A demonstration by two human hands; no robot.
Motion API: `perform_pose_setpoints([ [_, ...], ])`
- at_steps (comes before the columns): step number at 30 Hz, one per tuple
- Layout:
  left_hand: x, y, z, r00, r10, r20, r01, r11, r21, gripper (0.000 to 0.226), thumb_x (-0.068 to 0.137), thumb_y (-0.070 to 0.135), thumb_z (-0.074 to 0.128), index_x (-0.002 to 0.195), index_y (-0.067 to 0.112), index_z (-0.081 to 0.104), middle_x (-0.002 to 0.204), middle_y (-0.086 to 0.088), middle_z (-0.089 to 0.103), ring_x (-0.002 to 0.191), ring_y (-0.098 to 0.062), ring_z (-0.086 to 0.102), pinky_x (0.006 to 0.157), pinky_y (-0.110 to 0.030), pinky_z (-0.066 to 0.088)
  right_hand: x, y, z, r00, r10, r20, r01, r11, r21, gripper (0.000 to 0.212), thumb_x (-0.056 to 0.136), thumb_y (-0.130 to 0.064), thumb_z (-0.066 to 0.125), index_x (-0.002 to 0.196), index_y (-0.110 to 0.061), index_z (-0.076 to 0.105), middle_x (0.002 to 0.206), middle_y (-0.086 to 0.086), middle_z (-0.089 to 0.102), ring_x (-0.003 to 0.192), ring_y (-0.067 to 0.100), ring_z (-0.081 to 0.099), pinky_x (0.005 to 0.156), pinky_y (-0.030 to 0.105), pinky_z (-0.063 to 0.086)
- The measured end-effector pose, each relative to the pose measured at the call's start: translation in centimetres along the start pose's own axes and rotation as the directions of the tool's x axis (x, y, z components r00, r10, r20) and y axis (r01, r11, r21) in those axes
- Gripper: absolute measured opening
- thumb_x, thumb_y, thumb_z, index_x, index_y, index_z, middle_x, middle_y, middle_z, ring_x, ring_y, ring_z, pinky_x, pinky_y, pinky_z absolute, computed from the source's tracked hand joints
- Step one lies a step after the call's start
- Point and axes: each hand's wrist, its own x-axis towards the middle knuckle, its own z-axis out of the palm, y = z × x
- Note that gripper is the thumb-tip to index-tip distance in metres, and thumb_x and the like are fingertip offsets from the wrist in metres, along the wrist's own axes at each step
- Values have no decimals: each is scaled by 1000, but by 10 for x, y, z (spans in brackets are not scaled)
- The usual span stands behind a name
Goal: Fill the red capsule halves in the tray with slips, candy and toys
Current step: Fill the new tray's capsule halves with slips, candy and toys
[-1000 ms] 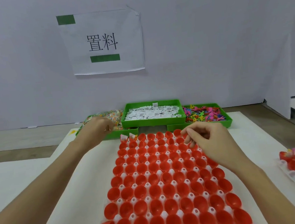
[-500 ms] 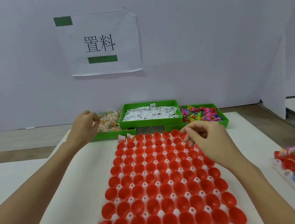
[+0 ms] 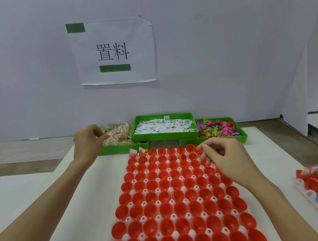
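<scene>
- My left hand (image 3: 88, 141) hovers at the candy bin (image 3: 121, 142) on the bench's far edge, fingers curled; whether they pinch a candy I cannot tell.
- My right hand (image 3: 226, 158) rests over the far right corner of the white tray (image 3: 175, 234), fingers curled; any grip is unclear.
- Red capsule halves (image 3: 177, 193) fill the tray at mid-bench; two in its far left corner hold slips (image 3: 133, 152).
- Behind sit the slip bin (image 3: 164, 127) and toy bin (image 3: 217, 129).

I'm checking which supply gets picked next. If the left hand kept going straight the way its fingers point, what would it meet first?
Most likely the pile of clear-wrapped colourful candy in the left green plastic bin. The left hand has its fingertips at the pile's near-left edge; depth is hard to judge, so contact is uncertain.
</scene>
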Motion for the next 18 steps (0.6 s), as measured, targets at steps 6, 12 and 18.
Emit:
perform_pose_setpoints([
  [6,-59,33,0,972,-225,64,220,787,-577,13,88,12,80,95,8,71,85,-5,75,66,-19,77,60,-13,55,0,2,3,1000,-2,11,2,1000,-9,21,100,-14,61,92,-27,75,75,-11,74,65,7,70,68,17,56],
  [12,-109,44,1,983,-39,178,145,760,-633,13,94,15,74,102,24,78,86,2,79,74,-18,76,69,-17,58,0,-1,6,996,-45,-79,42,998,-45,24,99,-13,61,103,-33,73,87,-20,73,87,-3,68,77,12,53],
  [18,-115,30,2,999,-2,39,23,830,-557,13,93,21,75,96,33,76,88,16,75,81,-8,71,72,-20,57,26,-8,28,992,-125,-4,119,956,-267,31,102,-10,55,127,-23,69,126,-12,67,115,-4,56,102,12,40],
])
